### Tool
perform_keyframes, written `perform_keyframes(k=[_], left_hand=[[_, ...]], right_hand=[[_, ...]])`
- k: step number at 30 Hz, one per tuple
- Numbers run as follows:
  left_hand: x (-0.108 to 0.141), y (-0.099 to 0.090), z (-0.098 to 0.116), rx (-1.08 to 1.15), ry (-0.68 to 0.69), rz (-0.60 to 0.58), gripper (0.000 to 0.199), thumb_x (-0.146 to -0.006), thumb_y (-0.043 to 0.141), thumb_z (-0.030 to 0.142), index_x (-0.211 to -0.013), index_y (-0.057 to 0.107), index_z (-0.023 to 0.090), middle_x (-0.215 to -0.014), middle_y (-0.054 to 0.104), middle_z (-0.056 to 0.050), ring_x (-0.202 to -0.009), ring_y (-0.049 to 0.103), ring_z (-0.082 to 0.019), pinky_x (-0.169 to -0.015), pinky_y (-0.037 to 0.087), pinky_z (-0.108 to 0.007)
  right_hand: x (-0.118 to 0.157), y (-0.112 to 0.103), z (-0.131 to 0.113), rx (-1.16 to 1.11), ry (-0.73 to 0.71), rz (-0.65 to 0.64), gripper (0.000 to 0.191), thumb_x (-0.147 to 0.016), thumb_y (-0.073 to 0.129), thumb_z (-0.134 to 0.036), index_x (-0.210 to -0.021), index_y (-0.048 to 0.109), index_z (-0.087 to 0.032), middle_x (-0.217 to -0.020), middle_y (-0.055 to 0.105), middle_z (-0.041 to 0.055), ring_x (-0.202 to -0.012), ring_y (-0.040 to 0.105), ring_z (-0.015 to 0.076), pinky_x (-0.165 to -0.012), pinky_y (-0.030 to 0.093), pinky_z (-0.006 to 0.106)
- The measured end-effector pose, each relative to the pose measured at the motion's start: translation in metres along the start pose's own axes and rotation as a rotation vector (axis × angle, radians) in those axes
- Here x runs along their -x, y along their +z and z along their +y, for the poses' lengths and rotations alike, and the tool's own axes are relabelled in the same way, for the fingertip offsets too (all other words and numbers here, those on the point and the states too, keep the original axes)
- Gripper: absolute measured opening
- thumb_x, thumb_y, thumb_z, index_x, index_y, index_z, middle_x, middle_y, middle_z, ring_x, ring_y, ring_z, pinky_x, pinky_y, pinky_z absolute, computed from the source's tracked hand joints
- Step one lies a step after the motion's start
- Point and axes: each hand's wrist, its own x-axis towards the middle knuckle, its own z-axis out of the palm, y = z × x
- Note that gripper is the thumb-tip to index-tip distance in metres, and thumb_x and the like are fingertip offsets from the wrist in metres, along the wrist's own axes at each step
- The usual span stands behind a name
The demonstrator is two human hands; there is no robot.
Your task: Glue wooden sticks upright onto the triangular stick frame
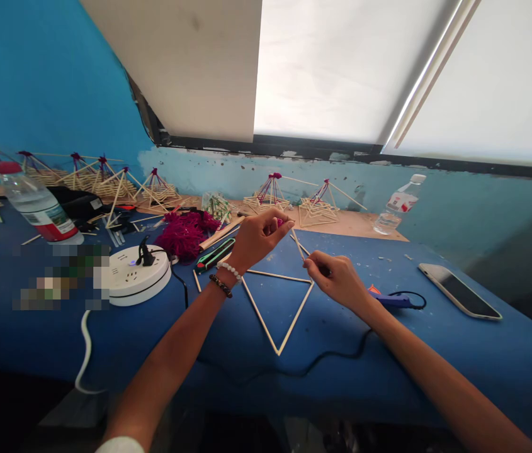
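Over the blue table, my left hand (262, 235), with two bead bracelets on its wrist, is closed in a pinch near the upper end of a thin wooden stick (297, 244). A bit of magenta shows at its fingertips. My right hand (334, 275) pinches the same stick lower down. Below the hands, a triangle of thin sticks (260, 314) lies flat, its point toward me. Another stick end shows behind my right hand. A magenta yarn bundle (185, 236) and a green-and-black cutter (213, 255) are left of my left hand.
A white round power strip (138, 277) with cables stands at left. Bottles (41, 207) (398, 204) stand at both sides. A phone (459, 291) and a blue tool (395, 300) lie right. Stick structures (272, 192) line the wall; a black cable crosses the table.
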Motion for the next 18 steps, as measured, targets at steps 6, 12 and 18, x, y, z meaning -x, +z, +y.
perform_keyframes(k=[6,12,18], left_hand=[[0.0000,-0.0001,-0.0001,0.005,0.003,0.003,0.019,-0.094,0.070,0.037,-0.088,0.070,0.019,-0.052,0.041,0.009,-0.051,0.036,-0.008,-0.052,0.027,-0.023],[-0.0001,-0.0004,0.0004,-0.005,-0.002,-0.001,0.019,-0.095,0.069,0.037,-0.088,0.071,0.019,-0.053,0.042,0.009,-0.050,0.036,-0.008,-0.051,0.027,-0.024],[-0.0002,0.0000,-0.0001,-0.011,0.007,0.003,0.019,-0.095,0.069,0.038,-0.088,0.071,0.020,-0.052,0.041,0.009,-0.050,0.036,-0.008,-0.051,0.027,-0.024]], right_hand=[[-0.0001,0.0000,-0.0009,-0.004,-0.001,0.000,0.030,-0.099,0.052,-0.037,-0.076,0.061,-0.020,-0.053,0.047,-0.0062,-0.047,0.039,0.0087,-0.054,0.030,0.025],[-0.0001,0.0009,-0.0010,-0.019,0.013,0.000,0.024,-0.100,0.051,-0.036,-0.089,0.065,-0.020,-0.054,0.050,-0.0068,-0.047,0.040,0.0089,-0.055,0.031,0.024],[0.0001,0.0006,-0.0002,-0.007,0.009,-0.004,0.026,-0.099,0.051,-0.037,-0.084,0.064,-0.021,-0.054,0.049,-0.0067,-0.048,0.040,0.0092,-0.055,0.031,0.025]])
